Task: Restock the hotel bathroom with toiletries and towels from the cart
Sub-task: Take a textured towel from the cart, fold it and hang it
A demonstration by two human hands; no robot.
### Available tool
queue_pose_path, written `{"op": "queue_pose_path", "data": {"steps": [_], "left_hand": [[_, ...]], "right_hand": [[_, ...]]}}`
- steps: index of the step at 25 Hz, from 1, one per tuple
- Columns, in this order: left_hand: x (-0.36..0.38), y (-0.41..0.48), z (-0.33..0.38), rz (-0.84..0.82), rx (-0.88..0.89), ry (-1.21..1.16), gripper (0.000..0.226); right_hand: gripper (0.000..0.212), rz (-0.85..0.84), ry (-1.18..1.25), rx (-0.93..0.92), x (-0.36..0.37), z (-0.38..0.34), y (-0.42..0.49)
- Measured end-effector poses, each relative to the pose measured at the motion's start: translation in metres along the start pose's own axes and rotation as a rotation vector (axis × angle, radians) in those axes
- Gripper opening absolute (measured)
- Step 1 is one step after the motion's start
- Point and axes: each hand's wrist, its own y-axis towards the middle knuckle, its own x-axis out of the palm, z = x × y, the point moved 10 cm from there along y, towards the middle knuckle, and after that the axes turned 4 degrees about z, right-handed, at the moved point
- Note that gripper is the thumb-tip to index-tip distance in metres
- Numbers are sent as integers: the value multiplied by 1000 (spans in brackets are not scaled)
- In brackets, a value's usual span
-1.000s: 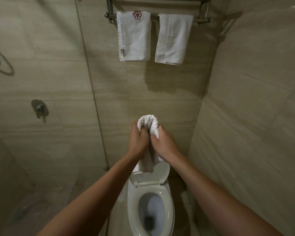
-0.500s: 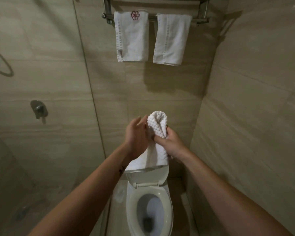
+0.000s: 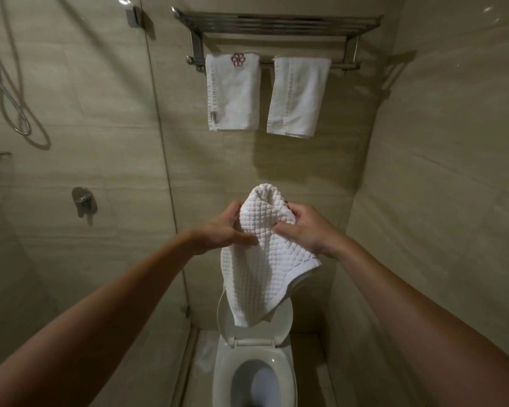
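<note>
Waffle towel (image 3: 262, 259), white and bunched into a rounded top, hangs in the air in front of the back wall, held up by both hands. The left hand (image 3: 222, 230) pinches its left fold, thumb on the front and fingers curled behind. The right hand (image 3: 306, 230) grips the right fold. The towel's loose lower end drapes in front of the raised lid (image 3: 282, 321) of the toilet (image 3: 227, 374). Higher up, two white hand towels (image 3: 232, 95) (image 3: 297, 98) hang side by side, apart, over the lower rail of the metal towel rack (image 3: 276, 24); the left one carries a red emblem.
</note>
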Motion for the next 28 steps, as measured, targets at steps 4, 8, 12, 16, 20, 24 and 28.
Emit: {"op": "queue_pose_path", "data": {"steps": [4,8,12,16,20,24,28], "left_hand": [[-8,5,18,83,50,47,77],[-23,7,30,234,82,-75,67],[-52,17,38,379,111,-159,73],[-99,37,43,504,132,-284,68],[-153,67,51,550,194,-344,77],[-202,98,61,587,244,-372,75],[-245,134,75,559,296,-377,72]], "right_hand": [[28,-71,-122,-42,-21,-18,9],[39,-86,-157,-78,-45,-30,27],[42,-98,90,-63,-59,-22,48],[64,-193,580,47,-52,-21,80],[63,-139,748,50,-32,-46,126],[53,12,626,44,-37,-70,177],[58,33,570,4,-38,-87,220]]}}
